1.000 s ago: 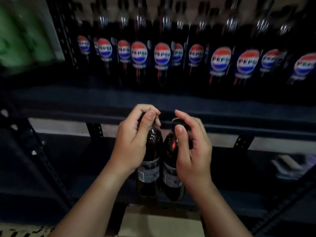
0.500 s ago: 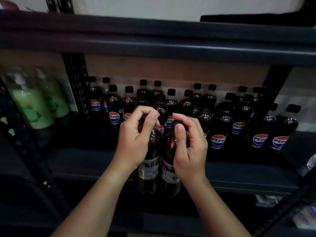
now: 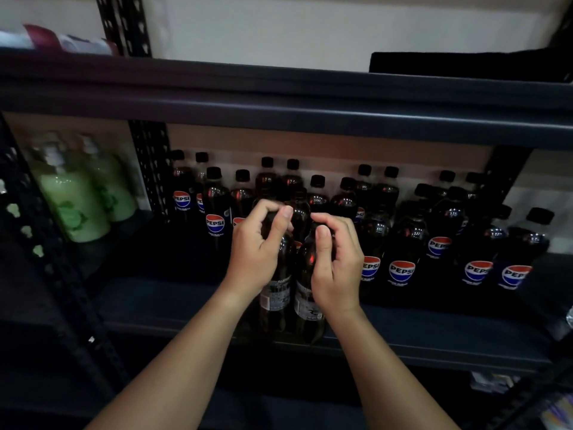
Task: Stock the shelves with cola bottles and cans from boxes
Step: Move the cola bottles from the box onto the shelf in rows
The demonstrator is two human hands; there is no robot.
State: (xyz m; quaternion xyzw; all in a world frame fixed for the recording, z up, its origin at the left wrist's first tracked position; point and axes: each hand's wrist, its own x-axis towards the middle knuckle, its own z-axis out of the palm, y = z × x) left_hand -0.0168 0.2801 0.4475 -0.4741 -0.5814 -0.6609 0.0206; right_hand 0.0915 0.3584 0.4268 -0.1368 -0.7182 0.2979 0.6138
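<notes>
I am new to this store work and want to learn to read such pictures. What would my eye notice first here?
First, the two hands in the middle: the left hand and the right hand each grip a dark cola bottle by its neck, the left bottle and the right bottle side by side at the shelf front. Behind them stand rows of cola bottles with red and blue labels; pale green bottles stand at far left.

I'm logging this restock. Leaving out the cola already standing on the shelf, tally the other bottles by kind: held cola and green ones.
Held cola bottles: 2, one in the left hand, one in the right hand
Green bottles: 2
Total: 4
</notes>
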